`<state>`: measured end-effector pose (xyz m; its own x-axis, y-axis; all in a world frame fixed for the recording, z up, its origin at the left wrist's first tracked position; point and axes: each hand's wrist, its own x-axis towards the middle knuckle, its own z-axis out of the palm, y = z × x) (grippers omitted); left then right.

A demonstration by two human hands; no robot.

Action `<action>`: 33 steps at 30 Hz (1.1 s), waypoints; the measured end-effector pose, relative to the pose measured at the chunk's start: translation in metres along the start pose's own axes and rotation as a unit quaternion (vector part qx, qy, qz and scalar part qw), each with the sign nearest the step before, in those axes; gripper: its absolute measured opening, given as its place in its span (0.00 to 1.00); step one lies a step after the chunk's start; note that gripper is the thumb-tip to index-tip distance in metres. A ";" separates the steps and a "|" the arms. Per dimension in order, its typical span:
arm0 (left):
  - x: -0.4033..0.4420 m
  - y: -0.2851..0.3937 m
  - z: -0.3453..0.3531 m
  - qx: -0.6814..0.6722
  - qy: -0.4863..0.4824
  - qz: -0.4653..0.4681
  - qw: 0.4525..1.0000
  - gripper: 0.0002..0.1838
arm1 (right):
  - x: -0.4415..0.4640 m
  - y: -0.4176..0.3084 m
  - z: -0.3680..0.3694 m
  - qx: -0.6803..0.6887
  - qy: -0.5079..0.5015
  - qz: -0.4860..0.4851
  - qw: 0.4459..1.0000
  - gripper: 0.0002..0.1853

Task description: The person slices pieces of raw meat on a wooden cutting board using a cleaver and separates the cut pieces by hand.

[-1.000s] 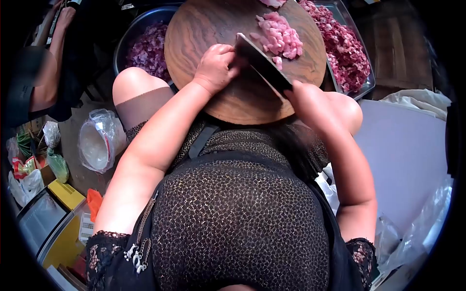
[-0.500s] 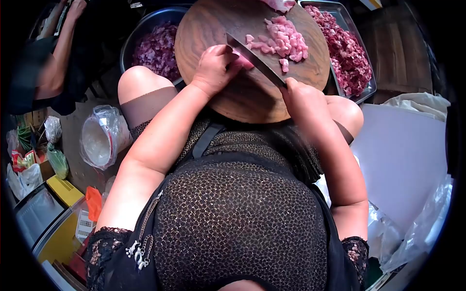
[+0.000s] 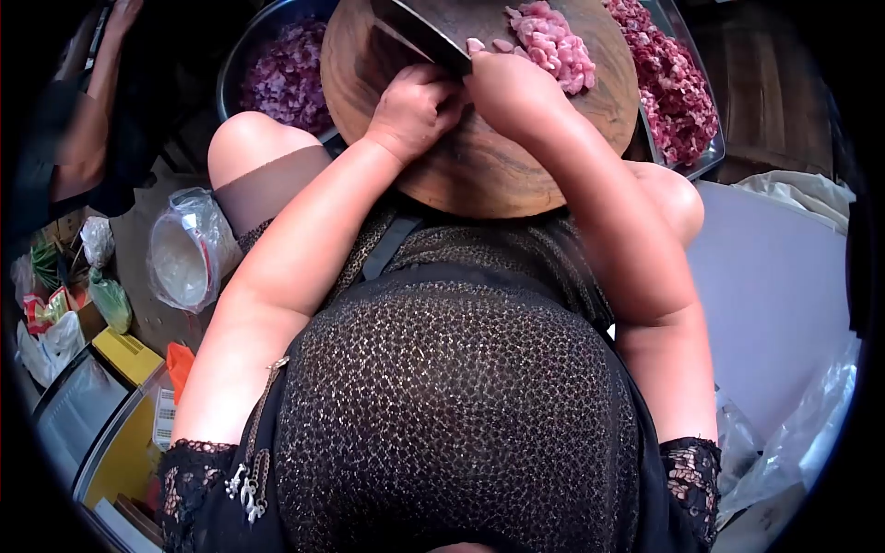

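Over a grey floor, a round wooden board (image 3: 498, 175) sits between a blue basin (image 3: 229, 69) and a metal tray (image 3: 705, 69), both holding chopped meat. The right hand (image 3: 516, 92) grips a dark cleaver (image 3: 419, 35) above the board; the left hand (image 3: 419, 109), fingers curled, is just beside it, its grasp unclear. Pale meat pieces (image 3: 556, 51) lie on the board's far right.

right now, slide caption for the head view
Right hand holds a knife near the left hand, over a round board with meat pieces.
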<state>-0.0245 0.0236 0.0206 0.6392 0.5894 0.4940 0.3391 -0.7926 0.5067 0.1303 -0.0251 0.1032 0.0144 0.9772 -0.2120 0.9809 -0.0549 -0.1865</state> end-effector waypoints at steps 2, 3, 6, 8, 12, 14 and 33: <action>0.000 -0.002 0.003 -0.005 0.005 -0.033 0.999 0.10 | -0.011 0.026 0.012 0.090 0.123 -0.094 0.984 0.09; 0.002 -0.004 0.003 -0.003 0.014 -0.028 1.000 0.10 | -0.031 0.024 -0.006 0.076 0.011 -0.011 0.997 0.10; -0.002 -0.006 0.003 0.013 -0.012 -0.023 1.000 0.18 | -0.083 0.057 -0.016 0.083 -0.039 0.040 0.995 0.13; -0.001 -0.006 0.004 0.005 -0.009 -0.061 0.998 0.32 | -0.111 0.062 -0.018 0.097 -0.001 0.086 0.992 0.13; -0.002 0.010 -0.015 0.042 -0.003 -0.124 0.991 0.46 | -0.131 0.039 -0.023 0.139 0.074 0.124 0.980 0.13; -0.007 0.009 -0.022 0.057 0.012 -0.138 0.989 0.40 | -0.128 0.026 -0.027 0.148 0.062 0.112 0.981 0.12; -0.010 -0.004 -0.021 0.043 -0.029 -0.003 0.999 0.12 | -0.022 -0.032 -0.024 0.009 -0.036 0.004 0.999 0.13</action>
<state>-0.0470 0.0240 0.0281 0.6757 0.5858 0.4476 0.3999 -0.8013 0.4450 0.1032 -0.0400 0.1365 0.0068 0.9597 -0.2810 0.9771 -0.0661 -0.2022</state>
